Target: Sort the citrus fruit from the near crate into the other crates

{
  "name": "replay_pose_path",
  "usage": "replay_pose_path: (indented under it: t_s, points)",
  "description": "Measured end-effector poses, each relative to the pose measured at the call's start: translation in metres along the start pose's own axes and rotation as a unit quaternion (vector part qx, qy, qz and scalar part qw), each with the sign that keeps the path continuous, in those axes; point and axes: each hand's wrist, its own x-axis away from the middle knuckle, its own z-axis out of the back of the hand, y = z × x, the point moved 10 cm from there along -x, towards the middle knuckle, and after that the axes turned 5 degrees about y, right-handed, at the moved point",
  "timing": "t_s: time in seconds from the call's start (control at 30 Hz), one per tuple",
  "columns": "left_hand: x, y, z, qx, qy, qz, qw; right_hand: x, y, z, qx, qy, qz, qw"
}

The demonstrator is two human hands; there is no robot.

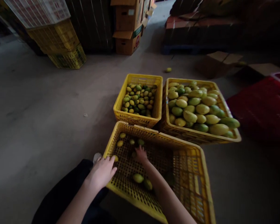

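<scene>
A large yellow plastic crate [177, 141] stands in front of me with a few scattered lemons inside. My left hand [102, 173] lies over its left rim, fingers stretched and thumb apart, close to a yellow lemon [116, 158]. Deep in the crate, my right hand [141, 155] reaches down with its fingers apart. Just past those fingertips lies a green lemon [141, 142]; a dim fruit beside the palm is partly hidden. Nearer to me, a yellow-green lemon [138, 178] and a darker lemon [148, 185] rest by my right forearm.
Behind stand a yellow crate [137, 117] of small lemons and another crate [202, 139] heaped with larger yellow-green fruit. One fruit [168, 70] lies on the floor. Stacked crates [58, 37] are back left, cardboard boxes [126, 45] at the back, and a red container [259, 105] right.
</scene>
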Motion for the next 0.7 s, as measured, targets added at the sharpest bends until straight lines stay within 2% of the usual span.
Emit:
replay_pose_path:
  t_s: [0.1,0.23,0.37,0.5,0.7]
  points:
    - [-0.001,-0.001,0.004,0.010,0.006,-0.007,1.000,0.003,-0.002,-0.011,0.003,-0.010,-0.016,1.000]
    - [0.002,-0.004,0.006,0.018,0.022,-0.014,0.999,0.029,-0.003,-0.022,0.010,-0.018,-0.052,0.998]
    - [0.008,-0.010,0.003,0.015,0.033,-0.030,0.999,0.060,-0.004,-0.015,0.016,-0.026,-0.059,0.998]
    - [0.011,-0.019,0.004,-0.003,0.035,-0.027,0.999,0.095,-0.007,0.019,0.016,-0.040,-0.028,0.999]
    - [0.011,-0.009,0.012,-0.027,0.014,-0.070,0.997,0.154,-0.002,0.103,0.012,0.004,0.009,1.000]
